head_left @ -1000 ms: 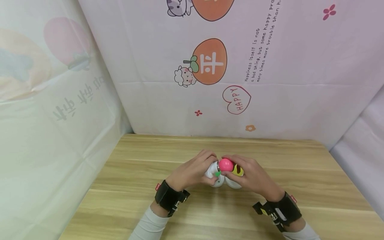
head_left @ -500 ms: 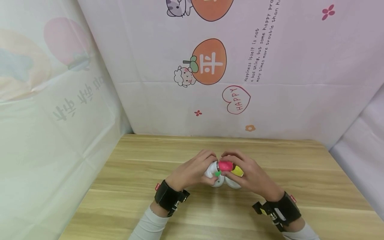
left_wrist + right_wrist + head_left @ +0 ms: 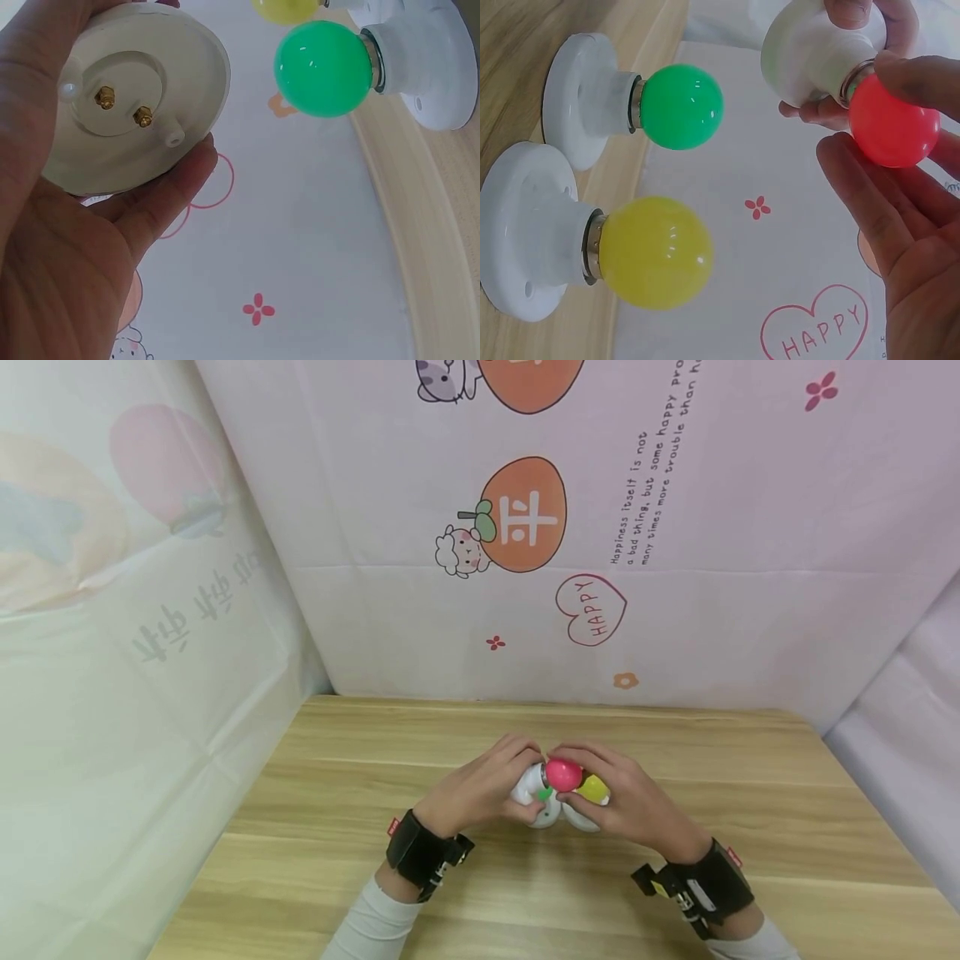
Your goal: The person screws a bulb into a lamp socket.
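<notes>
My left hand [image 3: 480, 785] grips a white round lamp holder [image 3: 191, 79] by its rim, tilted so its hollow underside with two brass screws faces the left wrist camera. A red light bulb [image 3: 892, 124] sits at the mouth of that holder, its metal base mostly inside. My right hand [image 3: 630, 789] holds the bulb's glass, with the thumb on one side and the fingers around the other. Below the hands, a green bulb [image 3: 682, 107] and a yellow bulb [image 3: 656, 253] stand upright in two more white lamp holders on the table.
The wooden table [image 3: 360, 852] meets a printed cloth backdrop [image 3: 420, 635] at its far edge. Another cloth [image 3: 150, 710] hangs along the left side. The two standing lamp holders [image 3: 525, 232] are close together, right beneath my hands.
My right fingers lifted and spread over the red bulb, then came back around it in a shifted grip. The left hand and its lamp holder have stayed nearly still.
</notes>
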`<state>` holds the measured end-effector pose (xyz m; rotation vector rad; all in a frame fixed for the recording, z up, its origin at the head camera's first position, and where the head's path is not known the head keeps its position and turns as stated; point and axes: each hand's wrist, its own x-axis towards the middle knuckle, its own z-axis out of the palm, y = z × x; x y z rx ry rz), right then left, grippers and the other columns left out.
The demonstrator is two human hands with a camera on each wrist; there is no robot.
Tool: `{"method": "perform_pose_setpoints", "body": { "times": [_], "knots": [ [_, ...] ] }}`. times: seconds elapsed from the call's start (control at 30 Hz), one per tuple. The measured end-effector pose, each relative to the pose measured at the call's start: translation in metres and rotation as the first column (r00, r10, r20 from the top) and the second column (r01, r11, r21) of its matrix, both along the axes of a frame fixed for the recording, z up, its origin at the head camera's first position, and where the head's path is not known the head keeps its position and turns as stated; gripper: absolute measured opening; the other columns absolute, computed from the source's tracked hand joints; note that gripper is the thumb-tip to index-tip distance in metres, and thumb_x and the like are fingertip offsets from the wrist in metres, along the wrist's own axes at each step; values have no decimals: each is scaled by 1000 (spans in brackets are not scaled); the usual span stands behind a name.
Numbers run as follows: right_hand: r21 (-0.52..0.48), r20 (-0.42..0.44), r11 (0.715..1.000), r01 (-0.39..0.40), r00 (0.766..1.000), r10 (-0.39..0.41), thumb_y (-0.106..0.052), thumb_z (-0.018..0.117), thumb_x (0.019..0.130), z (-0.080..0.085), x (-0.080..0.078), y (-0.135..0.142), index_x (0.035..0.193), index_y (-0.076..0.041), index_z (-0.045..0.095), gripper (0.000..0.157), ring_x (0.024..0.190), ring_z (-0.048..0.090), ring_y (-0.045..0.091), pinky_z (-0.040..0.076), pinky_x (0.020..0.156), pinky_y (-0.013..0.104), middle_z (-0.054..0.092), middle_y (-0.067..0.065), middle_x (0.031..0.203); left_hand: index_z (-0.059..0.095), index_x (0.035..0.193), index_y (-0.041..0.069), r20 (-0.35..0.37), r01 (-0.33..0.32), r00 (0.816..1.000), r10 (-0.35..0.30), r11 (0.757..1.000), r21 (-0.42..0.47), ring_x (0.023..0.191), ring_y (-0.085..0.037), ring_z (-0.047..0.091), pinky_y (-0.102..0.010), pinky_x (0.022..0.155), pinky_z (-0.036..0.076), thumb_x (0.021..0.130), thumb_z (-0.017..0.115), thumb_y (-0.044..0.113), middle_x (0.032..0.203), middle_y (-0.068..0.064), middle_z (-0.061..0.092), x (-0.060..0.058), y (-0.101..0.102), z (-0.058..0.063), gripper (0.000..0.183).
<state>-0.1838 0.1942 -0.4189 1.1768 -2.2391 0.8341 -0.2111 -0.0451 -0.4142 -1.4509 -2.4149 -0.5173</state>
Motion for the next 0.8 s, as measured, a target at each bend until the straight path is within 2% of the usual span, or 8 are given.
{"method": "perform_pose_setpoints", "body": {
  "times": [0.13, 0.37, 0.63, 0.8],
  "knots": [
    [-9, 17, 1000, 3, 1000, -3, -18, 81, 74, -1, 0, 0, 126, -13, 61, 56, 102, 59, 8, 54, 82, 24, 61, -4, 122, 54, 115, 10, -15, 5, 1000, -5, 1000, -4, 106, -7, 40, -13, 86, 43, 82, 68, 40, 112, 4, 48, 0, 1, -1, 47],
    [-31, 38, 1000, 2, 999, -1, -24, 80, 77, -4, -1, 0, 124, -15, 61, 52, 85, 59, 2, 53, 67, 16, 64, -7, 112, 55, 113, 10, -29, 7, 1000, -7, 1000, -11, 106, -7, 40, -13, 86, 43, 82, 67, 39, 111, 4, 48, 0, 2, -1, 44],
    [-31, 40, 999, 29, 999, -27, -20, 83, 72, -4, -1, -1, 118, -10, 65, 51, 77, 55, 0, 52, 62, 18, 65, -11, 104, 55, 111, 9, -40, 11, 999, -11, 1000, -11, 106, -8, 40, -13, 85, 43, 82, 67, 36, 111, 3, 48, 1, 2, 1, 42],
    [-21, 41, 999, 48, 998, -47, -27, 81, 75, -5, -1, -2, 117, -9, 65, 48, 76, 55, 0, 52, 61, 19, 66, -10, 105, 55, 112, 9, -42, 13, 999, -14, 1000, -10, 107, -8, 40, -13, 86, 43, 82, 67, 37, 111, 3, 48, 1, 1, 1, 42]
  ]
}}
